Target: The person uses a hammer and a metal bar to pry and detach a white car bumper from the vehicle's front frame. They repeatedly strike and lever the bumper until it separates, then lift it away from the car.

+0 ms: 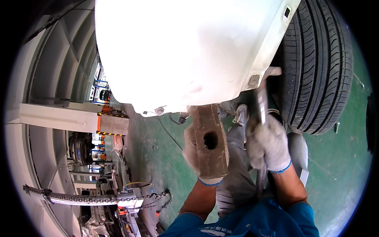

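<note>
Left hand (192, 152) in a grubby glove has its fingers wrapped round a rusty hammer head (209, 140) — held under the white bumper (177, 51). Right hand (269, 145) grips a metal bar (262, 103) beside the tyre (319, 67).

chain (98, 196), tyre (321, 63), green floor (339, 166)

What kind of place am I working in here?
Most likely a car body repair shop. A white car body panel and a tyre fill the view above a green painted floor, a chain lies across a frame, and the gloved left hand holds a rusty metal block.
</note>
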Demonstrator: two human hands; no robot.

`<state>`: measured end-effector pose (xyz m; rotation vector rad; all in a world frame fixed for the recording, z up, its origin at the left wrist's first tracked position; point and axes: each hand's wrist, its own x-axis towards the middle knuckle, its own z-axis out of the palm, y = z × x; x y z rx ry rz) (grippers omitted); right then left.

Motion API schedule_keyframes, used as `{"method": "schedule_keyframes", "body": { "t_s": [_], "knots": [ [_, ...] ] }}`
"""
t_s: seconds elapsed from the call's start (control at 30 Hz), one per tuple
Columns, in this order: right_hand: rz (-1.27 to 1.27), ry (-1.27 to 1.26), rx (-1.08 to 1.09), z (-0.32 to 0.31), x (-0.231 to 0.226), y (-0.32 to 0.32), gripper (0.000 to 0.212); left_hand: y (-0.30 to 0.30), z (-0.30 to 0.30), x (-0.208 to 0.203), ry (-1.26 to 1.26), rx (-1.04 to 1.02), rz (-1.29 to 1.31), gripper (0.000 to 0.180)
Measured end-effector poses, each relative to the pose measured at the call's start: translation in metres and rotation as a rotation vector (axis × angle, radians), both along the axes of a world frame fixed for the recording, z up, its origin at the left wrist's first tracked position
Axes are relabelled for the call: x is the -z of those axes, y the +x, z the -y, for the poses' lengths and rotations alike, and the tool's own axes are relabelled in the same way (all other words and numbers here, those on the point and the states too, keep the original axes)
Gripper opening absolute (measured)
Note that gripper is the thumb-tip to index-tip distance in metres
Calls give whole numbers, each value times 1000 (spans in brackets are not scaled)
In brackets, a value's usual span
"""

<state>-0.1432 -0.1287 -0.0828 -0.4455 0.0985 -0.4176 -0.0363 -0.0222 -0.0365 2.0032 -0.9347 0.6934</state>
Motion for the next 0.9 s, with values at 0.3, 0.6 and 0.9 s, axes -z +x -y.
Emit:
{"method": "schedule_keyframes", "body": {
  "t_s": [0.3, 0.6, 0.9],
  "knots": [
    [56, -36, -125, -7, -5, -6, 17, 5, -10, -1, 141, -22, 123, 43],
    [-2, -19, -175, -11, -6, -8, 22, 1, -11, -8, 116, 78, -93, 45],
    [-289, -288, 249, -3, 35, -40, 39, -20, -33, -22, 25, 487, -594, 44]
  ]
}}
